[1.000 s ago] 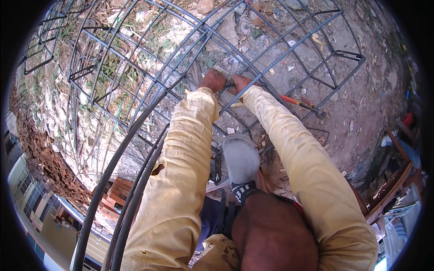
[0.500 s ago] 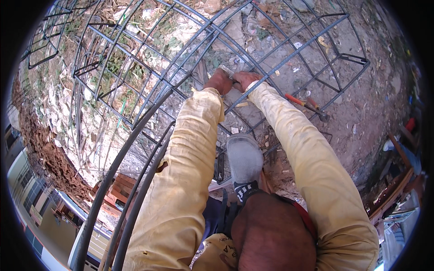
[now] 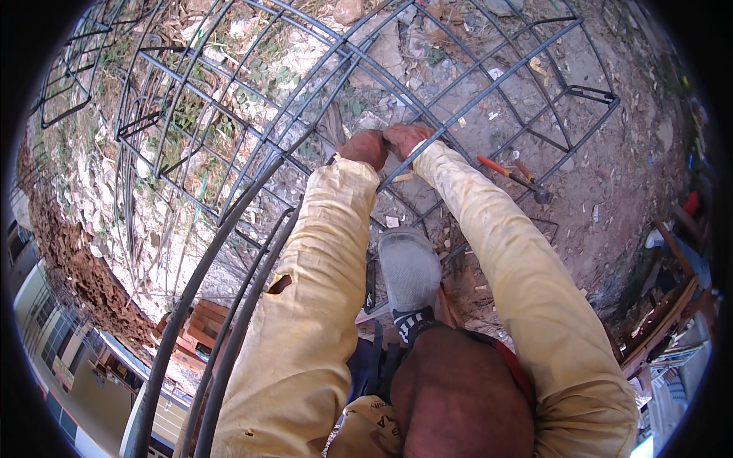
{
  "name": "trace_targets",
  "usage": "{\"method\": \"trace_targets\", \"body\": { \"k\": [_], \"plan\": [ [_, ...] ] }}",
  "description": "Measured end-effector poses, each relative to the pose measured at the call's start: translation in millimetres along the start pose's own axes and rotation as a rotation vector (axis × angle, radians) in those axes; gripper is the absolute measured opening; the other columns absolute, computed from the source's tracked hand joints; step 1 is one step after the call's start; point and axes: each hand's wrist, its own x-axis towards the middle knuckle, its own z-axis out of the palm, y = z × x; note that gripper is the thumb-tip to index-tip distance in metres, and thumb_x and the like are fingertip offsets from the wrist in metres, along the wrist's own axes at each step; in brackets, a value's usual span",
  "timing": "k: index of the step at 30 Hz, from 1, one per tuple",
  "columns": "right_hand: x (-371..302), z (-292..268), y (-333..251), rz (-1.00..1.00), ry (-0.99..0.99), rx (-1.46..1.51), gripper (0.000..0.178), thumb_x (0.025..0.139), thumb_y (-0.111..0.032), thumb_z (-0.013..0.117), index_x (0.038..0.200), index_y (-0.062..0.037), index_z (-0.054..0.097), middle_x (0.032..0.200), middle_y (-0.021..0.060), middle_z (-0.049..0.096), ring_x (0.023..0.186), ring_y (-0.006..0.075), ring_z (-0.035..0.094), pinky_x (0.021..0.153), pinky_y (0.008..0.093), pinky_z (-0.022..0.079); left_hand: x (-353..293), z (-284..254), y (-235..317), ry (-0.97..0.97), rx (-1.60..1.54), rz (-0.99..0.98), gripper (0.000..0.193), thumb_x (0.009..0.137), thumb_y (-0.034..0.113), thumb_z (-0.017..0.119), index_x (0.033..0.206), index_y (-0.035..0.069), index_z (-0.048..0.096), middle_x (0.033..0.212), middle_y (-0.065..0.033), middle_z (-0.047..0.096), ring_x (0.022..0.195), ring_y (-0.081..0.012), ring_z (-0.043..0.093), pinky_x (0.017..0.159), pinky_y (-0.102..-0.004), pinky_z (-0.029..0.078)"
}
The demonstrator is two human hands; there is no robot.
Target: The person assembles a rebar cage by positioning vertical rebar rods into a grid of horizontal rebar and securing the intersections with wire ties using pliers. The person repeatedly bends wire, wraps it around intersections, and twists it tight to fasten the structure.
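My left hand [image 3: 365,148] and my right hand [image 3: 406,139] meet at the middle of a steel rebar cage [image 3: 450,126]. The fingers of both are curled closed, the knuckles almost touching. Whatever they grip is hidden by the hands themselves. A long bar of the cage runs past my right wrist. To the right, a tool with orange-red handles [image 3: 495,166] and a dark metal head lies on the dirt, partly under the bars.
Thick dark bars [image 3: 229,267] rise along my left forearm. My grey shoe [image 3: 410,267] is planted near the cage. Red bricks [image 3: 202,332] are stacked at the left, and another cage [image 3: 72,76] stands far left. Rubble and stones cover the ground.
My left hand has turned and sits slightly lower, and its sleeve has shifted. My right hand has moved slightly left. The view has shifted a little.
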Motion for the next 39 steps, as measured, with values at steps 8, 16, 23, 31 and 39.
{"method": "trace_targets", "body": {
  "k": [8,16,23,31,39],
  "plan": [
    [-4,-9,-2,0.119,-0.054,0.245,0.027,0.079,-0.015,0.064,0.106,-0.0118,0.061,0.106,0.0144,0.062,0.104,0.0340,0.058,0.089,0.0421,0.047,17,16,-17,0.051,-0.053,0.107,0.031,0.083,0.032,0.060,0.103,0.010,0.069,0.107,-0.0158,0.065,0.099,-0.0343,0.062,0.087,-0.0407,0.048],
    [-6,10,10,0.225,-0.019,0.147,0.036,0.079,-0.014,0.061,0.115,-0.0145,0.062,0.108,0.0136,0.063,0.105,0.0342,0.058,0.093,0.0417,0.046,19,10,-6,-0.002,-0.047,0.080,0.032,0.081,0.032,0.063,0.107,0.014,0.069,0.107,-0.0127,0.067,0.099,-0.0311,0.063,0.086,-0.0395,0.049],
    [-11,13,-7,0.360,-0.041,0.311,0.027,0.080,-0.016,0.059,0.106,-0.0136,0.068,0.108,0.0157,0.064,0.100,0.0342,0.061,0.089,0.0410,0.049,18,3,-10,-0.046,-0.046,0.093,0.031,0.082,0.032,0.063,0.107,0.015,0.069,0.108,-0.0131,0.067,0.099,-0.0308,0.064,0.087,-0.0377,0.050],
    [10,4,-6,0.269,-0.093,0.284,0.023,0.079,-0.021,0.056,0.094,-0.0093,0.069,0.095,0.0178,0.067,0.091,0.0353,0.065,0.081,0.0420,0.051,54,25,-51,-0.011,0.191,0.159,0.029,0.081,0.019,0.057,0.106,0.011,0.069,0.107,-0.0142,0.067,0.098,-0.0318,0.065,0.087,-0.0388,0.051],
    [19,-28,-8,0.287,-0.349,0.116,0.034,0.081,-0.026,0.051,0.094,0.0000,0.069,0.101,0.0238,0.066,0.094,0.0393,0.065,0.082,0.0453,0.051,47,10,-35,-0.122,0.261,0.299,0.033,0.080,0.011,0.048,0.107,0.011,0.068,0.107,-0.0148,0.067,0.098,-0.0320,0.065,0.087,-0.0396,0.051]
  ]
}}
